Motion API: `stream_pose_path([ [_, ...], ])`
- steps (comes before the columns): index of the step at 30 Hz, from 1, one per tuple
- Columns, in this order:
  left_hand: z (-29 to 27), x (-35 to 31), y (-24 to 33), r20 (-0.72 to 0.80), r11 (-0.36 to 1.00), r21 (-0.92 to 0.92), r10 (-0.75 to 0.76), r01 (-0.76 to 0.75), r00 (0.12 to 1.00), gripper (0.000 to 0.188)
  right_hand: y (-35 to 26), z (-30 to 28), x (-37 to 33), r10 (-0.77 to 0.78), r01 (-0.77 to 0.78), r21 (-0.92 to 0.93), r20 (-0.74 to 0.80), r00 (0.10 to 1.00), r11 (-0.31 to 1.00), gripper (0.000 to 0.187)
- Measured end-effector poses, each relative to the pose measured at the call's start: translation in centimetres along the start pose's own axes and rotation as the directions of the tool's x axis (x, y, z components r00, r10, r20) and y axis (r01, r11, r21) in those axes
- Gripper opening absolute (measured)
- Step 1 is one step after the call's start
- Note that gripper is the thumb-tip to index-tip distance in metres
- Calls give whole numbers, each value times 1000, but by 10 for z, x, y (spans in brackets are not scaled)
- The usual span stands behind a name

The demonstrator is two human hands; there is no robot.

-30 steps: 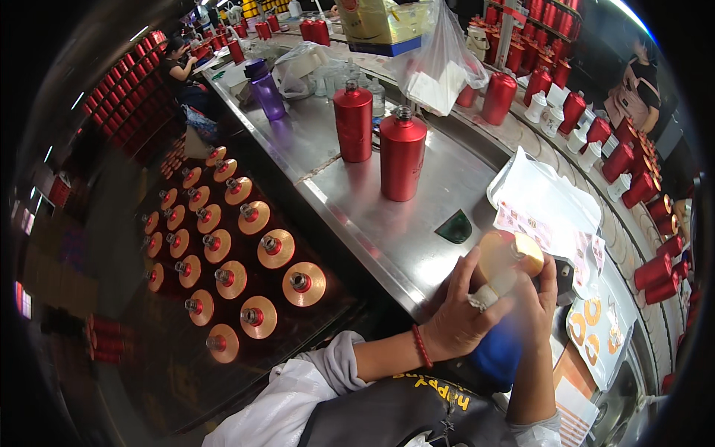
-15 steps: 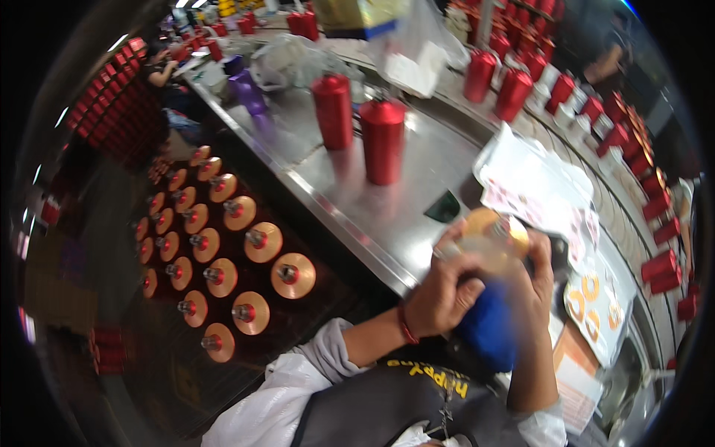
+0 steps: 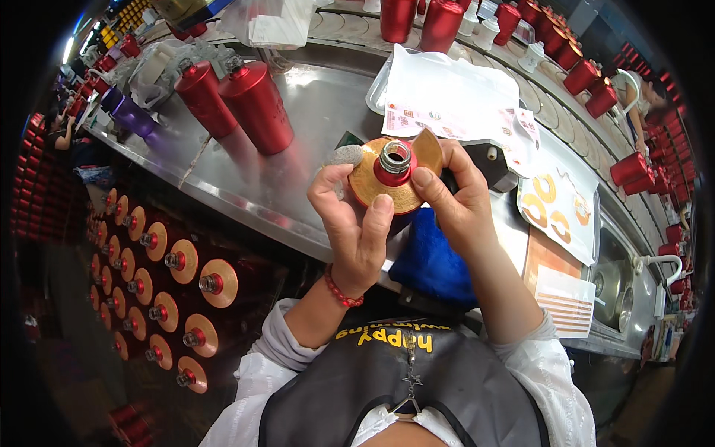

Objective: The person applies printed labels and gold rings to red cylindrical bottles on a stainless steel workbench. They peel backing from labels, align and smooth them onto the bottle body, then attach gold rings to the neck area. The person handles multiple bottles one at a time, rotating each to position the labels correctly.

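In front of my chest is a red glass bottle (image 3: 393, 177), its open, threaded neck facing up at me. Around the neck lies a gold ring label (image 3: 370, 188) on the shoulder. One end of that label stands up, off the bottle, on the right side. My left hand (image 3: 350, 235) grips the shoulder from the left, with a pale grey cover on a fingertip. My right hand (image 3: 463, 197) pinches the raised end between thumb and fingers. The bottle's lower body is mostly hidden by my hands, above a blue cushion (image 3: 432, 257).
Two red bottles (image 3: 257, 108) stand on the metal table (image 3: 320, 97). Several gold-shouldered bottles (image 3: 220, 283) fill the lower left. A white tray (image 3: 454, 86), a sheet with gold labels (image 3: 547, 208) and a curved conveyor (image 3: 555, 112) with bottles lie to the right.
My view has turned, so the table sits differently in it. The bottle's mouth now faces me clearly, and an end of the gold label stands raised in my right hand.
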State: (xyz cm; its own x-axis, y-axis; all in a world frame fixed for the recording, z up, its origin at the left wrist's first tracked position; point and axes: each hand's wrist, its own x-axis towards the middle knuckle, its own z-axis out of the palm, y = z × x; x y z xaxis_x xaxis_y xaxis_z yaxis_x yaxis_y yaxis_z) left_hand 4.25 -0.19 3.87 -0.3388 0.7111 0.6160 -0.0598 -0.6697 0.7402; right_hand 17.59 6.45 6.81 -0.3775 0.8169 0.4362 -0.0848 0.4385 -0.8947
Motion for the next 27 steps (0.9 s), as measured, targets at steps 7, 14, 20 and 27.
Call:
stream_pose_path([
  [7,1,2,2,-22,999,-36,-18,18,1000,48,1,-2,-1,-12,14,-72,26,1000,997,17],
  [14,1,1,-2,-16,1000,-3,31,-31,999,45,2,-3,1,0,3,-82,34,999,997,17],
  [20,-4,-25,-6,173,660,660,331,-358,928,37,2,5,-1,38,-38,8,5,999,999,19],
  [27,-25,-26,-7,259,569,712,331,-411,907,26,1,6,-1,-78,79,-115,12,997,990,21],
])
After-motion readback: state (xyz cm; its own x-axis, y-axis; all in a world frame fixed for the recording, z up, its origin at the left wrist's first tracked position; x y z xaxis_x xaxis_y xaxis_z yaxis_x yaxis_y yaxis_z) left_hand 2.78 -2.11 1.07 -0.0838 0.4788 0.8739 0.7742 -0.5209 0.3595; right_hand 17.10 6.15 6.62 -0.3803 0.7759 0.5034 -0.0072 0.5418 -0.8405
